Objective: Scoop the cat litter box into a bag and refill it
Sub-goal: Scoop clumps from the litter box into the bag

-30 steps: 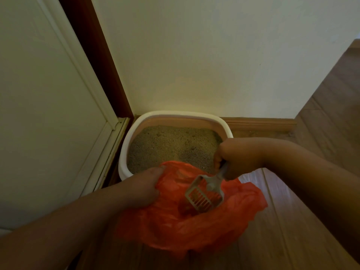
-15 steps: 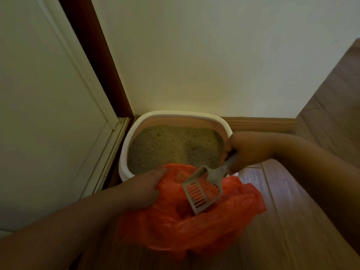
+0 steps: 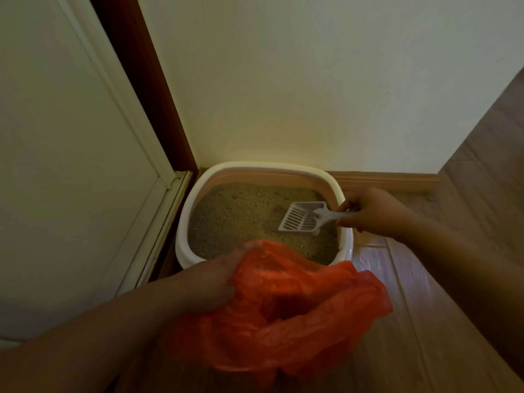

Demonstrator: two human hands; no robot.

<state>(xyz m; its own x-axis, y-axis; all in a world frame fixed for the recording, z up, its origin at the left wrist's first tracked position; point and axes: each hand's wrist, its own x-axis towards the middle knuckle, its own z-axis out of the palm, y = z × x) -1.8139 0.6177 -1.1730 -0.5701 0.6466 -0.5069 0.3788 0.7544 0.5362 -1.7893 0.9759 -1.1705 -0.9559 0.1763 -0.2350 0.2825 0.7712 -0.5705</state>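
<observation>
The right hand (image 3: 374, 212) grips the slotted scoop (image 3: 302, 218) by its handle, low over the litter (image 3: 241, 219). The left hand (image 3: 209, 282) clutches the orange bag (image 3: 297, 316) beside the litter box (image 3: 198, 177).

So from my feed the floor (image 3: 453, 279) is wood-look planks, brownish, running off toward the upper right. The litter box (image 3: 198, 194) sits right on it, tucked into the far-left corner where the floor meets the wall, with the wooden baseboard (image 3: 382, 180) running along the floor's far edge just behind it. It has a white rim, and it's full of sandy litter (image 3: 241, 217). On the left edge of the floor there's a white door frame strip (image 3: 158, 236) right beside the box. Nearer to me there's an orange plastic bag (image 3: 297, 321) over the planks, touching the box's near rim. Can't tell if its bottom actually rests on the floor.
</observation>
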